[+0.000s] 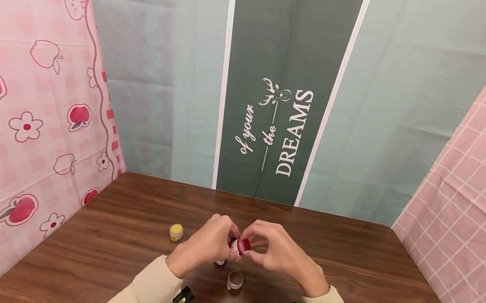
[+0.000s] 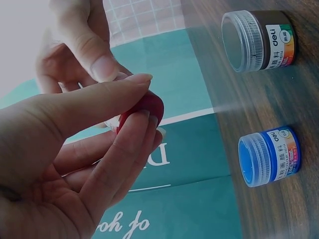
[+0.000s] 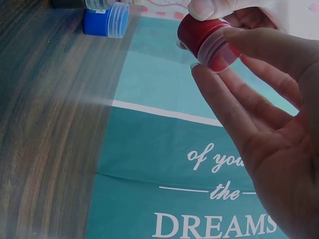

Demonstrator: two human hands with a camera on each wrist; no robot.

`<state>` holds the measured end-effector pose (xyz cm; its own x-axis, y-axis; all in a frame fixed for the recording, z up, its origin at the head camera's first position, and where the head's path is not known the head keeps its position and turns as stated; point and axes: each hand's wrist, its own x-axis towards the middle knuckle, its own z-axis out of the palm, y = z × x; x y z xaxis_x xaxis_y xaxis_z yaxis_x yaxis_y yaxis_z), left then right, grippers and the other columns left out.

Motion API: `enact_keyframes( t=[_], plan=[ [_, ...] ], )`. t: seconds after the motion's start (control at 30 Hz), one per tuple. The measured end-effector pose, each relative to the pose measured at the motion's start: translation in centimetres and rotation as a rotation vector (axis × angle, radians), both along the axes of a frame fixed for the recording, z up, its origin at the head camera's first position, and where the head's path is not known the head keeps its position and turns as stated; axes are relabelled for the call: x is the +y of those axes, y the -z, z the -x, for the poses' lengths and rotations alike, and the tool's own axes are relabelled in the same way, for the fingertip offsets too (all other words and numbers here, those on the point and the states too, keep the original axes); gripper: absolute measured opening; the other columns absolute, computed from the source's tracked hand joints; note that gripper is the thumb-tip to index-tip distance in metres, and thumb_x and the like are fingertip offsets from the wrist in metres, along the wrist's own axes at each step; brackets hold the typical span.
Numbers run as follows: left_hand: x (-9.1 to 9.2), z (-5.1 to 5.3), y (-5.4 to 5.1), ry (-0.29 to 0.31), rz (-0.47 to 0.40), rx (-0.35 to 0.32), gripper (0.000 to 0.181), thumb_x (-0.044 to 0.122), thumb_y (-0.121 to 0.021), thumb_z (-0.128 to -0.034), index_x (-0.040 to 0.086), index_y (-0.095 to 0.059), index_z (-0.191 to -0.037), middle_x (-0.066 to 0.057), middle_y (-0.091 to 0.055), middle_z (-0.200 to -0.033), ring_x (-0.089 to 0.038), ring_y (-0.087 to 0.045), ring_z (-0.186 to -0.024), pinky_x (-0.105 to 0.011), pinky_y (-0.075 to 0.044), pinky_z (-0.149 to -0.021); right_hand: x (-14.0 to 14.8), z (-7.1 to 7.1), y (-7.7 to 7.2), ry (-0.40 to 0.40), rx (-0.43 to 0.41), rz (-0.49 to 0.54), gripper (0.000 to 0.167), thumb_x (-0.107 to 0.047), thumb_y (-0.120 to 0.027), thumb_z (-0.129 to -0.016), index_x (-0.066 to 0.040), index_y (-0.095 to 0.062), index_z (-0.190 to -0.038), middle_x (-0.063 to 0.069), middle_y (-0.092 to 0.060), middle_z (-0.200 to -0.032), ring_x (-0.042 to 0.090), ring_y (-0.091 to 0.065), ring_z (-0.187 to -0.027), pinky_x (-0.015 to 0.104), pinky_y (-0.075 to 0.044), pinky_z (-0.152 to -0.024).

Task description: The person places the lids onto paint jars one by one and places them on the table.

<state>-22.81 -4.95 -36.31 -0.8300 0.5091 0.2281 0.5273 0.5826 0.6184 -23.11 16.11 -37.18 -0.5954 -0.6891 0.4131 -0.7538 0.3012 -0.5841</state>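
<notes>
Above the table, both hands hold a small red paint jar [image 1: 240, 246] with a clear lid, tilted on its side. My left hand [image 1: 215, 240] grips the coloured body, thumb on one side and fingers on the other, as the left wrist view shows. At the lid end, my right hand [image 1: 276, 250] pinches the clear rim between thumb and fingertips. In the right wrist view the lid [image 3: 222, 51] is on the jar; whether its thread is loose I cannot tell. Below the hands stand a blue paint jar [image 2: 269, 157] and a brown paint jar [image 2: 259, 41], both lidded.
A yellow paint jar [image 1: 176, 232] stands to the left of my left hand. The brown wood-grain table [image 1: 346, 266] reaches back to a green and grey cloth [image 1: 178, 90]. Pink patterned cloths hang at the left and right sides.
</notes>
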Motion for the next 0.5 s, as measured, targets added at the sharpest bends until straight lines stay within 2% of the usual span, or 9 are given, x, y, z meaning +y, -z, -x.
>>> enact_keyframes(
  t=[0.17,0.5],
  plan=[
    [-0.03,-0.03,-0.02,0.005,-0.004,-0.003,0.017,0.005,-0.09,-0.0721,0.004,-0.079,-0.085,-0.001,-0.074,-0.07,-0.002,-0.057,-0.055,-0.018,-0.05,-0.053,0.01,-0.09,0.0,0.039,-0.066,-0.01,0.021,0.002,-0.077,-0.087,-0.007,-0.07,-0.104,0.006,-0.071,-0.098,0.018,-0.076,-0.091,0.023,-0.061,-0.08],
    [-0.02,-0.04,0.06,0.004,-0.001,0.005,0.017,0.005,-0.09,-0.0724,0.004,-0.079,-0.085,-0.001,-0.074,-0.07,-0.001,-0.057,-0.055,-0.017,-0.05,-0.053,0.03,-0.02,0.02,0.07,-0.055,-0.034,0.016,-0.005,-0.077,-0.09,-0.01,-0.07,-0.104,0.002,-0.075,-0.098,0.009,-0.074,-0.088,0.024,-0.061,-0.079]
  ],
)
